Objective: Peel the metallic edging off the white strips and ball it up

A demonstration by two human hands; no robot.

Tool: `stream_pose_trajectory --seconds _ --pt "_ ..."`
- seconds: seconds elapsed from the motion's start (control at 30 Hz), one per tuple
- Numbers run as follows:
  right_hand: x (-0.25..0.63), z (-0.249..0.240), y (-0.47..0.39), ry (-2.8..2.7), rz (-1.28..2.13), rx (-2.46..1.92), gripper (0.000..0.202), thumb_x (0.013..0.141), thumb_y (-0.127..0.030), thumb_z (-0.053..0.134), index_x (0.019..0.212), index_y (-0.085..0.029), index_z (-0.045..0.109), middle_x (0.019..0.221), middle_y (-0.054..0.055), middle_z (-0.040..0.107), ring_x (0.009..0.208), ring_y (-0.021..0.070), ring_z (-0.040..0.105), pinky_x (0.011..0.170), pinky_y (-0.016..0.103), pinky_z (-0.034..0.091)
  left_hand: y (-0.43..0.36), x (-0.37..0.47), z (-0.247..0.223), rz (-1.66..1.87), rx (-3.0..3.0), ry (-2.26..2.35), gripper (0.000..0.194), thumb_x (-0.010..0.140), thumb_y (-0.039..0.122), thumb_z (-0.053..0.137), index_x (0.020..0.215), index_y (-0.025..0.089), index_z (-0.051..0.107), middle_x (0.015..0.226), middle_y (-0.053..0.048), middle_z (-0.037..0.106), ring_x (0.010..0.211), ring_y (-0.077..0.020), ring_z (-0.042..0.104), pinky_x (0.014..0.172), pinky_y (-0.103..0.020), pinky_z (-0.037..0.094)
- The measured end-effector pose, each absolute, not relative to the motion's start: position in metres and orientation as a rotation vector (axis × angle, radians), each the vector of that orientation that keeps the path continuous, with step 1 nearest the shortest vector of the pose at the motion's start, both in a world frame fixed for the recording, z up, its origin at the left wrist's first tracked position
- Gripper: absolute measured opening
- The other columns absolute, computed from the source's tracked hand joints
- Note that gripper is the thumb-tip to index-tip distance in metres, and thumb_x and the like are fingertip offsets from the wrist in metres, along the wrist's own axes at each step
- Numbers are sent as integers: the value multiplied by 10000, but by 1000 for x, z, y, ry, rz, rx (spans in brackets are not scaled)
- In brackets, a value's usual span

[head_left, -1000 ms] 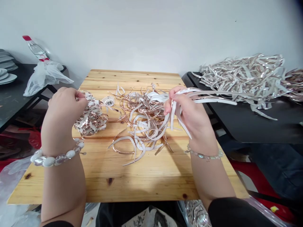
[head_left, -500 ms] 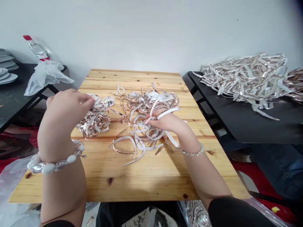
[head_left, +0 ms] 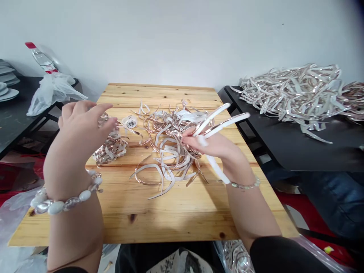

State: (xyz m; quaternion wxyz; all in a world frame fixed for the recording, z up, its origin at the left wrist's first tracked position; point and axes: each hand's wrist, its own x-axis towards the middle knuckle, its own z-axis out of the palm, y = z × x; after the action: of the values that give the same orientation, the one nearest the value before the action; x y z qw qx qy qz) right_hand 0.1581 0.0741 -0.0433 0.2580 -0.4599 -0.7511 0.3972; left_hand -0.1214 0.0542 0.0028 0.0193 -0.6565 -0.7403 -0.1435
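My left hand [head_left: 82,125] hovers beside and partly over a crumpled heap of shiny rose-gold strips [head_left: 110,151]; its thumb and fingers are apart. My right hand [head_left: 207,143] pinches a few curved strips [head_left: 227,123], white on one face and rose-gold on the other, above the right part of a loose tangle of similar strips [head_left: 170,151]. One held strip hangs down near the wrist. A small round white piece [head_left: 131,122] lies between the heap and the tangle. Both wrists wear beaded bracelets.
The wooden table [head_left: 159,220] stands against a wall. On the black table at right lies a large pile of strips [head_left: 301,93]. At left are a bottle [head_left: 42,58], a white plastic bag [head_left: 52,91] and stacked pale plates [head_left: 8,94]. A bag of strips [head_left: 237,256] sits below the front edge.
My right hand has moved right, lifting strips whose ends now point up and right. The fingers of my left hand have spread apart, and the heap beside it looks smaller.
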Motion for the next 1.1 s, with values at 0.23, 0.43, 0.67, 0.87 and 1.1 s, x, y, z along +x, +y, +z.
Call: stream_pose_trajectory --seconds 0.23,0.43,0.67,0.87,1.1 --pt "165 -22 66 -1686 1630 -846 276 786 -308 582 546 -172 572 350 -66 401 301 48 291 315 199 178 34 -77 6 -1188 -2496 -1576 138 866 177 559 965 178 654 987 -43 698 943 -152 624 876 -263 460" --pt "157 -25 62 -1536 1876 -697 289 791 -298 606 540 -171 537 382 -73 377 303 44 259 306 199 150 26 -38 -13 -1089 -2585 -1148 181 907 226 547 1076 197 605 1012 -40 711 933 -170 630 915 -340 409" --pt "149 -24 58 -1570 1654 -640 489 874 -563 482 607 -170 599 384 -45 425 347 76 347 362 225 266 29 -30 -17 -1295 -2792 -1383 205 930 244 487 802 179 634 698 4 676 657 -125 591 713 -288 433" --pt "144 -33 62 -1700 1492 -568 438 902 -500 499 588 -195 495 441 -57 473 420 76 463 481 228 399 27 -27 -13 -1568 -3191 -1643 289 946 249 412 717 167 568 717 -4 628 697 -109 574 666 -236 456" --pt "138 -30 56 -1649 1399 -641 451 917 -425 506 538 -183 514 448 -39 531 407 70 486 411 208 362 26 -25 -8 -1751 -3460 -1597 284 887 118 323 759 176 570 741 -24 605 801 -151 588 814 -282 495"
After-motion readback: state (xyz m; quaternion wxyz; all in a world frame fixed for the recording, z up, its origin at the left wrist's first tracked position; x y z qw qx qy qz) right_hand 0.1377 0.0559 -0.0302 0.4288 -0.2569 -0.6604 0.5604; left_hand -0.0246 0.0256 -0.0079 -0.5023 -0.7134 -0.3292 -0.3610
